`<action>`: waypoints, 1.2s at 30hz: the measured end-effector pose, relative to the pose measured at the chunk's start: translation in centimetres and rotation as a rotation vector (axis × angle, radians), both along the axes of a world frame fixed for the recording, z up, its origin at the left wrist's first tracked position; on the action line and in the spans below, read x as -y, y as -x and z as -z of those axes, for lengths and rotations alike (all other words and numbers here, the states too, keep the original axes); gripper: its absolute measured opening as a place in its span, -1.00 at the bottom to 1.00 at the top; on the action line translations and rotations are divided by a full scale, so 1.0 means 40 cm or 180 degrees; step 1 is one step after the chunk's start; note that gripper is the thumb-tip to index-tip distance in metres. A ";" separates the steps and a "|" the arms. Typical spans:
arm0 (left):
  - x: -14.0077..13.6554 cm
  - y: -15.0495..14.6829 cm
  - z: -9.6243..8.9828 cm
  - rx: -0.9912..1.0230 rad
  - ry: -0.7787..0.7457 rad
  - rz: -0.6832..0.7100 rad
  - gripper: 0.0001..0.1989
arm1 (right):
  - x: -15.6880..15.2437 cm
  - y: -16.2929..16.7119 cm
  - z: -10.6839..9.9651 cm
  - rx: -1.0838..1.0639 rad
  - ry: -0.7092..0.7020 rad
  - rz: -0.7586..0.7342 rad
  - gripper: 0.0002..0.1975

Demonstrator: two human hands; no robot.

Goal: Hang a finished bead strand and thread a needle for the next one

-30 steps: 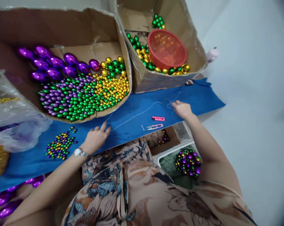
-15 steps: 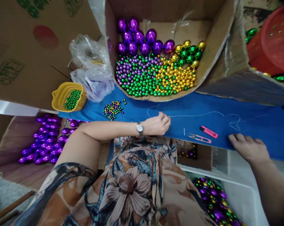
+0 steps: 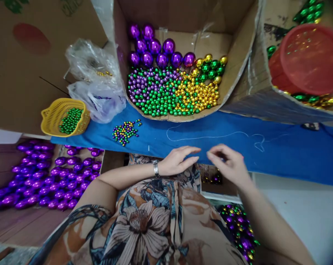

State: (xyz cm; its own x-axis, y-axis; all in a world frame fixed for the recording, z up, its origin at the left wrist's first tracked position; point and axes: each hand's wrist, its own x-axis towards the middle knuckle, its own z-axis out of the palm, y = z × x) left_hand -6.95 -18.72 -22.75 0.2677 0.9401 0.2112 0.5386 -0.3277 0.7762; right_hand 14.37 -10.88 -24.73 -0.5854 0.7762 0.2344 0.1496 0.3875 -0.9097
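Note:
My left hand (image 3: 180, 160), with a watch at the wrist, is at the cloth's front edge, its fingers stretched out and thumb apart, holding nothing visible. Facing it, my right hand (image 3: 229, 163) has curled fingers, thumb and forefinger tips close together; anything between them is too small to make out. A thin white thread (image 3: 210, 137) lies loosely curved on the blue cloth (image 3: 287, 158) beyond both hands. Small green, gold and purple beads (image 3: 125, 132) lie in a loose pile to the left. The pink snips and pink lighter are hidden around my right hand.
A cut-open cardboard box (image 3: 242, 70) holding purple, green and gold beads stands behind the cloth. A yellow basket (image 3: 49, 119) of green beads and plastic bags (image 3: 100, 106) are at left. A red tub (image 3: 276, 73) is at right. Purple beads (image 3: 45, 176) fill a lower-left box.
My right hand has moved left from the far side of the cloth, towards my left hand. The left hand's curled fingers have straightened. The view has shifted right.

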 end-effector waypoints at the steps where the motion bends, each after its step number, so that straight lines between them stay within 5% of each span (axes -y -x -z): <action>1: 0.007 0.002 0.004 0.0317 0.0191 -0.0134 -0.62 | 0.015 0.048 0.005 -0.0150 0.0023 -0.0013 -0.94; 4: 0.026 0.045 0.017 0.0985 0.0981 -0.0574 -0.57 | 0.017 0.157 0.057 -0.0350 0.0198 -0.0349 -0.94; 6: 0.037 0.094 0.023 0.0740 0.0919 -0.0834 -0.59 | -0.013 0.208 0.105 -0.0452 0.0463 -0.0801 -0.87; 7: 0.042 0.119 0.024 0.0569 0.0962 -0.1044 -0.62 | -0.034 0.228 0.129 -0.0251 0.0368 -0.0488 -0.82; 9: 0.050 0.163 0.025 0.0657 0.1195 -0.1334 -0.57 | -0.077 0.264 0.165 0.0680 -0.0840 0.0250 -0.72; 10: 0.053 0.180 0.025 0.0727 0.1296 -0.1380 -0.55 | -0.095 0.280 0.175 0.1620 -0.1067 0.0334 -0.66; 13: 0.061 0.204 0.021 0.0863 0.1331 -0.1370 -0.55 | -0.128 0.327 0.176 0.3354 -0.1309 -0.0352 -0.50; 16: 0.069 0.207 0.019 0.0955 0.1451 -0.1456 -0.49 | -0.139 0.366 0.162 0.3468 -0.1498 -0.0775 -0.42; 21: 0.079 0.211 0.026 0.0988 0.1451 -0.1774 -0.41 | -0.155 0.383 0.187 0.3498 -0.1651 -0.0804 -0.48; 23: 0.080 0.216 0.027 0.1063 0.1313 -0.1868 -0.44 | -0.151 0.370 0.202 0.3061 -0.2093 -0.0405 -0.61; 25: 0.080 0.223 0.024 0.1326 0.1380 -0.2044 -0.45 | -0.130 0.354 0.201 0.1560 -0.2819 0.0289 -0.82; 27: 0.080 0.230 0.019 0.1496 0.1457 -0.2157 -0.45 | -0.091 0.342 0.174 -0.0084 -0.2112 0.0324 -0.80; 30: 0.080 0.236 0.011 0.1212 0.1211 -0.1980 -0.55 | -0.025 0.338 0.107 -0.1008 -0.1010 0.0460 -0.73; 36: 0.082 0.219 -0.004 0.1153 0.1046 -0.1564 -0.65 | 0.036 0.359 0.031 -0.1340 -0.0884 0.0329 -0.69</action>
